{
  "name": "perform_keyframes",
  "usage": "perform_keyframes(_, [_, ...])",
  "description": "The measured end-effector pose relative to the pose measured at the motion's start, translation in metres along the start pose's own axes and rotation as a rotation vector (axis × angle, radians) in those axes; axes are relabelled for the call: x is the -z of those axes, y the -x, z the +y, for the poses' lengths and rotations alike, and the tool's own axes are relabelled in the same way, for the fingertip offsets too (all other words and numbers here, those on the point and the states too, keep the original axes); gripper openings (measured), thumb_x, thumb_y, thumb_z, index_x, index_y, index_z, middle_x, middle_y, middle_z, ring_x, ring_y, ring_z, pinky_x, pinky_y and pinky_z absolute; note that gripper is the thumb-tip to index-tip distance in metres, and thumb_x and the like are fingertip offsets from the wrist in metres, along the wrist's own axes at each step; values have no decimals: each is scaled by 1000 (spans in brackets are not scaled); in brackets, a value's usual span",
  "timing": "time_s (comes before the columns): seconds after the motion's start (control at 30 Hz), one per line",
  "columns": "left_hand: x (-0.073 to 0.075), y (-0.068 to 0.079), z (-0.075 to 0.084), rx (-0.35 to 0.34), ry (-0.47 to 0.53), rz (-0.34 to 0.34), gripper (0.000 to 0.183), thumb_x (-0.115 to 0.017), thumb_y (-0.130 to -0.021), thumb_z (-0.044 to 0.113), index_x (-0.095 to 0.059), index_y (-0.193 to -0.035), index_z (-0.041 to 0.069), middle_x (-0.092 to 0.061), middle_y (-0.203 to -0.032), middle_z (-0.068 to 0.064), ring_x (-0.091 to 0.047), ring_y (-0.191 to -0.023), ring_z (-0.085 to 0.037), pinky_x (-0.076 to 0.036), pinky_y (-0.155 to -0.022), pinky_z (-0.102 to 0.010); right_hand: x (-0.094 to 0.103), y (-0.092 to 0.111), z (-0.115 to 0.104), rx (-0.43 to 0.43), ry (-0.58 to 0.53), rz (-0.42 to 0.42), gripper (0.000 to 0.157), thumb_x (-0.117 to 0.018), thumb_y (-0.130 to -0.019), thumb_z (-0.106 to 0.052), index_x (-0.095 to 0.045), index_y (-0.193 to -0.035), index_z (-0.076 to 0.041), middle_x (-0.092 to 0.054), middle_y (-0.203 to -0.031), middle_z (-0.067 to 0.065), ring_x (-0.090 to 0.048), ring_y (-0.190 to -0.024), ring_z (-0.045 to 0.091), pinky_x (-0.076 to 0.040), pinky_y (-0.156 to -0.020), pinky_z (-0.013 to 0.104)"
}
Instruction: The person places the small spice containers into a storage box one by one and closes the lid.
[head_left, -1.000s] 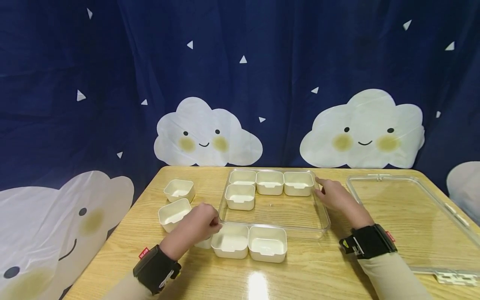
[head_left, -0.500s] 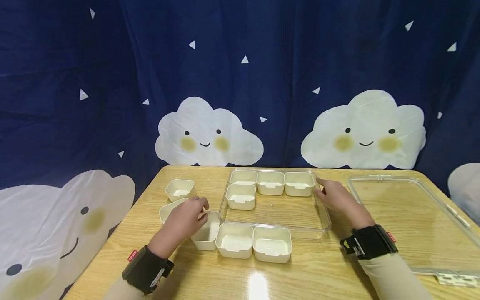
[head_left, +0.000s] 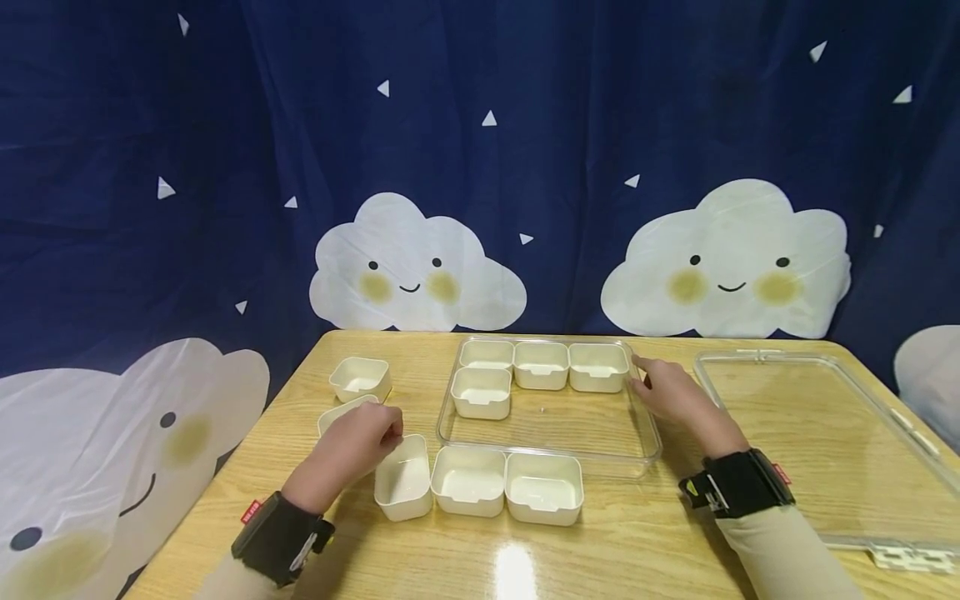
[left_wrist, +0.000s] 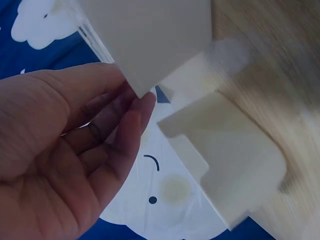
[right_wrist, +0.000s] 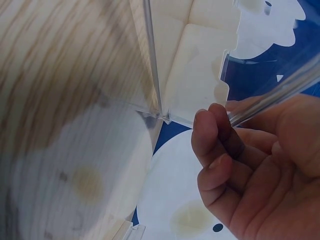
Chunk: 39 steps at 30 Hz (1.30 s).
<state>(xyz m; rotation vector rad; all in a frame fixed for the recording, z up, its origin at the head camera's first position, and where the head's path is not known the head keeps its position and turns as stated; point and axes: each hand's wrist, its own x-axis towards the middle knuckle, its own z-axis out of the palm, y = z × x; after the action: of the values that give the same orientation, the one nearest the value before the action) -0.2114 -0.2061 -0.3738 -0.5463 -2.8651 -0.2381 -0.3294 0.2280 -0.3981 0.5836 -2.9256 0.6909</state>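
Beside the clear tray (head_left: 543, 457), my left hand (head_left: 352, 446) pinches the far left corner of an open white container (head_left: 403, 479). In the left wrist view, the thumb and fingers meet at that container's corner (left_wrist: 155, 45). A second white container (left_wrist: 230, 165) with a notched rim lies just below them; in the head view my hand partly covers this container (head_left: 341, 411). My right hand (head_left: 671, 392) grips the tray's right wall near its back corner. The right wrist view shows the tray's rim (right_wrist: 275, 95) between thumb and fingers of my right hand (right_wrist: 250, 170).
Several white containers (head_left: 542, 367) stand along the tray's back and left sides. Two more containers (head_left: 543, 492) sit side by side before it, and another (head_left: 360, 379) stands at the back left. A clear lid (head_left: 825, 360) lies on the right of the wooden table (head_left: 615, 550).
My left hand has moved left, away from the tray. The container beside it has turned and come nearer; the two front containers have shifted slightly right. My right hand has stayed put.
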Motion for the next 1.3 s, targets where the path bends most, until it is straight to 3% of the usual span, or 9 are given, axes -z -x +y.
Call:
perform_keyframes(0.2, [3,18,-10,-55,8,6,31,-76,-78,-7,-59,-94,14,-68,-80,1,-64,-71,-16,-48,-58,-29,0,0,0,5,2,0,48,-57,-99,-6,-46,-136,22,-49,-65,6,-46,-57,16,-38,-54,31])
perform_keyframes(0.37, [4,31,-21,-126,62,21,33,-73,-74,-9,-60,-85,19,-65,-77,9,-59,-69,-7,-45,-57,-25,0,-1,0,-11,6,-8,48,-57,-99,-7,-46,-137,21,-49,-66,6,-46,-58,16,-38,-54,31])
perform_keyframes(0.5, [5,38,-28,-139,179,-14,26,-70,-75,-12,-67,-81,14,-64,-77,9,-56,-70,-4,-49,-61,-25,0,-1,-1,-16,9,-14,48,-57,-100,-7,-46,-138,20,-49,-66,6,-46,-58,16,-38,-54,30])
perform_keyframes(0.67, [7,46,-33,-108,262,-25,17,-70,-78,-10,-73,-85,5,-69,-80,3,-60,-69,-2,-53,-61,-24,1,0,0,-3,8,-5,48,-56,-99,-7,-46,-137,21,-49,-66,6,-46,-58,17,-38,-54,31])
perform_keyframes(0.93, [22,61,-31,11,237,130,18,-68,-76,-7,-76,-82,8,-66,-70,11,-51,-61,6,-49,-56,-22,0,-1,-2,-16,-5,-13,48,-57,-99,-6,-45,-137,22,-50,-67,7,-47,-60,17,-39,-55,31])
perform_keyframes(1.1, [35,55,-23,66,232,206,19,-68,-76,-7,-77,-84,7,-65,-68,11,-50,-59,4,-47,-55,-22,1,-2,-2,-21,-13,-18,49,-56,-99,-6,-45,-138,22,-49,-66,7,-47,-59,17,-39,-55,31])
perform_keyframes(1.3, [52,26,0,78,243,239,20,-66,-78,-4,-79,-90,5,-68,-70,8,-54,-60,-1,-49,-58,-23,2,-1,-1,-19,-7,-13,49,-56,-99,-6,-45,-138,21,-49,-66,6,-47,-59,17,-39,-55,30])
